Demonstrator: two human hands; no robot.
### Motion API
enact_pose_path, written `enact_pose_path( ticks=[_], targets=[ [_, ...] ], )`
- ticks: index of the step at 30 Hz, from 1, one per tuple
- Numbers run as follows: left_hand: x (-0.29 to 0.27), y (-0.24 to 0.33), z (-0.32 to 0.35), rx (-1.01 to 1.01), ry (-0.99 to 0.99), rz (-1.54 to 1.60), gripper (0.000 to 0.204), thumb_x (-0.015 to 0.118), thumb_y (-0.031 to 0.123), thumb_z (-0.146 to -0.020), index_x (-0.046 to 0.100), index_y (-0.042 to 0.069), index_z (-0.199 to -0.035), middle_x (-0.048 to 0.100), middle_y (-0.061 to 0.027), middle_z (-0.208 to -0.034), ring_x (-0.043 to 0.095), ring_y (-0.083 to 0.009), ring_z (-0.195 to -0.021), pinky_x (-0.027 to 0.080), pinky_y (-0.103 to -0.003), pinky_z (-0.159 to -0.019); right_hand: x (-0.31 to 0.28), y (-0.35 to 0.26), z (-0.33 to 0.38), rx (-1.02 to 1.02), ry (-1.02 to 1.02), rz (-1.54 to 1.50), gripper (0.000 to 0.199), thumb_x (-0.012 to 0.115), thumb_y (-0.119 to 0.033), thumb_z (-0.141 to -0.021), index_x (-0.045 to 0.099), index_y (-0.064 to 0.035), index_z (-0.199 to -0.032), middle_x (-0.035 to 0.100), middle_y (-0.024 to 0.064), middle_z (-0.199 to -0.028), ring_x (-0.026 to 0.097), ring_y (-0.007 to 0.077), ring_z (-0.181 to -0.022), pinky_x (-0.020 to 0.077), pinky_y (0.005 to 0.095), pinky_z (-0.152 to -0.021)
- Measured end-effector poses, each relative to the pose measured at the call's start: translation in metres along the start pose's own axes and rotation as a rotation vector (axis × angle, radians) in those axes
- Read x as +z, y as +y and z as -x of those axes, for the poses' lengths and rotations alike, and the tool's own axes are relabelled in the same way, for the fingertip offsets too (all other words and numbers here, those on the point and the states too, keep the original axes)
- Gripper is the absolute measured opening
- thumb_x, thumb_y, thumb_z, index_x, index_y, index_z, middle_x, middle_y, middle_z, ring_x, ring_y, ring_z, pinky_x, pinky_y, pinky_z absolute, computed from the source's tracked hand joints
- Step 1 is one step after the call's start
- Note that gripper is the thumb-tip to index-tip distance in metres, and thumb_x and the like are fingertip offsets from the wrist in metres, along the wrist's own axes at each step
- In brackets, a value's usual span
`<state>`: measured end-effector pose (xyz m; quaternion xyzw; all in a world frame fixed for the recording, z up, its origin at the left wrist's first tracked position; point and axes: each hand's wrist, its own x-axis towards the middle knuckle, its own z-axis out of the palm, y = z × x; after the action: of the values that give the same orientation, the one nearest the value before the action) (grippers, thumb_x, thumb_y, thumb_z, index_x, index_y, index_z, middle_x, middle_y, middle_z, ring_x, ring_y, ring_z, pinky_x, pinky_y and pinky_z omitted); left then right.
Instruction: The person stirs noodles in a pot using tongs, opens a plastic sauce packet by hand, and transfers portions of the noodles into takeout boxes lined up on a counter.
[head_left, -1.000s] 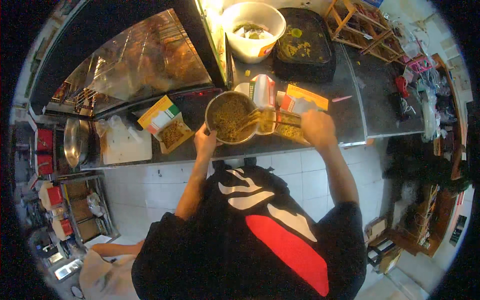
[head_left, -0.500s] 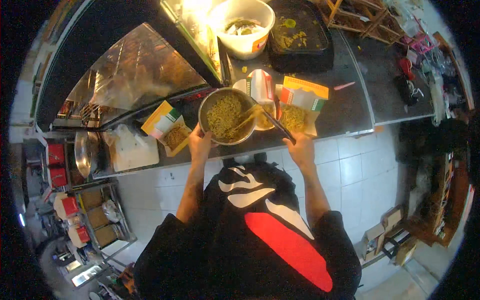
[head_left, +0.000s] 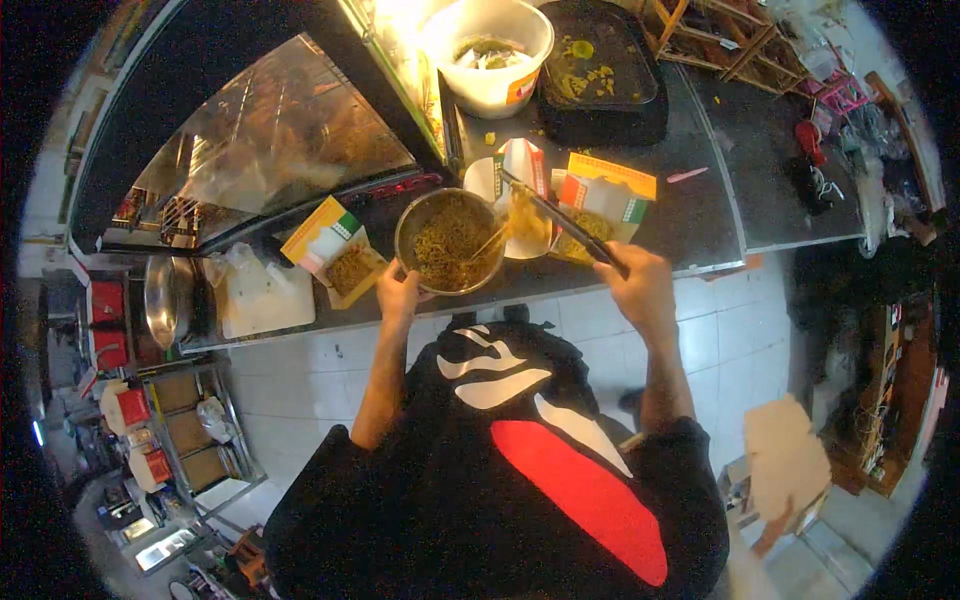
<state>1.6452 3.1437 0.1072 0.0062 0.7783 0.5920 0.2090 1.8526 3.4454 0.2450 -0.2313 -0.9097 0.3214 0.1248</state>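
My left hand (head_left: 399, 291) is closed on the near-left rim of a round metal bowl (head_left: 402, 262) of dark brownish noodles (head_left: 450, 240). Closed round dark-handled tongs (head_left: 572, 227), my right hand (head_left: 640, 287) is raised at the right. A clump of noodles (head_left: 524, 218) hangs from the tongs' tip, some strands trailing back to the bowl. Behind that clump stands an open red-and-white paper box (head_left: 520, 160); its inside is partly hidden. Beside it, a yellow-and-orange box (head_left: 612, 178) has noodles in it. Left of the bowl, another yellow-and-green box (head_left: 327, 238) also contains noodles.
A white tub (head_left: 492, 85) and a black tray (head_left: 600, 65) with food scraps stand at the back. To the left are a glass-fronted cabinet (head_left: 285, 130), a white board (head_left: 265, 302) and a metal basin (head_left: 162, 300). A pink utensil (head_left: 687, 174) lies at the right.
My right hand has risen and moved right, and the tongs have swung up with noodles. The bowl stays nearly in place. A piece of tan cardboard has come up at the lower right.
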Motion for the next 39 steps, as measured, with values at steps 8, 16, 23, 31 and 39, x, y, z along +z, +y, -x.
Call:
enact_pose_path(
  ticks=[8, 16, 23, 31, 39],
  targets=[
    [-0.003, 0.025, 0.019, -0.005, 0.041, 0.053, 0.032, 0.051, 0.004, -0.083, 0.057, -0.002, -0.114, 0.063, -0.0143, -0.094, 0.066, -0.0210, -0.071, 0.059, -0.032, -0.054, 0.004, 0.002, -0.011, -0.003, 0.009, 0.132, 0.025, 0.069, -0.022, -0.077, 0.063, -0.0015, -0.089, 0.064, 0.0159, -0.084, 0.063, 0.0354, -0.081, 0.0499, 0.0423, -0.071],
    [-0.013, 0.013, 0.005, -0.036, -0.011, 0.027, 0.028, 0.053, 0.005, -0.083, 0.057, 0.001, -0.111, 0.063, -0.0126, -0.093, 0.066, -0.0203, -0.068, 0.059, -0.033, -0.054, 0.047, 0.017, -0.026, 0.037, -0.253, 0.658, 0.017, 0.058, -0.018, -0.082, 0.067, -0.0045, -0.079, 0.066, 0.0153, -0.079, 0.068, 0.0296, -0.073, 0.0557, 0.0399, -0.064],
    [-0.005, 0.042, 0.004, -0.009, -0.017, 0.151, 0.030, 0.051, 0.002, -0.083, 0.056, 0.000, -0.113, 0.062, -0.0138, -0.094, 0.066, -0.0220, -0.069, 0.060, -0.034, -0.055, -0.005, -0.023, -0.041, 0.002, -0.319, 0.732, 0.021, 0.053, -0.016, -0.083, 0.071, -0.0052, -0.079, 0.068, 0.0163, -0.080, 0.069, 0.0306, -0.074, 0.0563, 0.0399, -0.064],
    [-0.005, 0.063, 0.007, 0.077, -0.016, 0.133, 0.035, 0.051, 0.002, -0.084, 0.054, -0.001, -0.119, 0.065, -0.0142, -0.092, 0.067, -0.0201, -0.069, 0.060, -0.031, -0.055, -0.001, -0.022, 0.000, 0.078, -0.218, 0.479, 0.028, 0.072, -0.022, -0.073, 0.061, -0.0033, -0.091, 0.062, 0.0143, -0.087, 0.062, 0.0345, -0.081, 0.0508, 0.0433, -0.070],
    [-0.017, 0.070, 0.008, 0.021, -0.004, 0.167, 0.042, 0.054, 0.004, -0.084, 0.049, -0.001, -0.126, 0.065, -0.0124, -0.092, 0.065, -0.0186, -0.068, 0.058, -0.030, -0.051, 0.029, -0.002, 0.020, 0.143, -0.016, 0.083, 0.027, 0.069, -0.025, -0.077, 0.064, -0.0018, -0.090, 0.063, 0.0190, -0.082, 0.062, 0.0360, -0.079, 0.0495, 0.0438, -0.071]
  ],
)
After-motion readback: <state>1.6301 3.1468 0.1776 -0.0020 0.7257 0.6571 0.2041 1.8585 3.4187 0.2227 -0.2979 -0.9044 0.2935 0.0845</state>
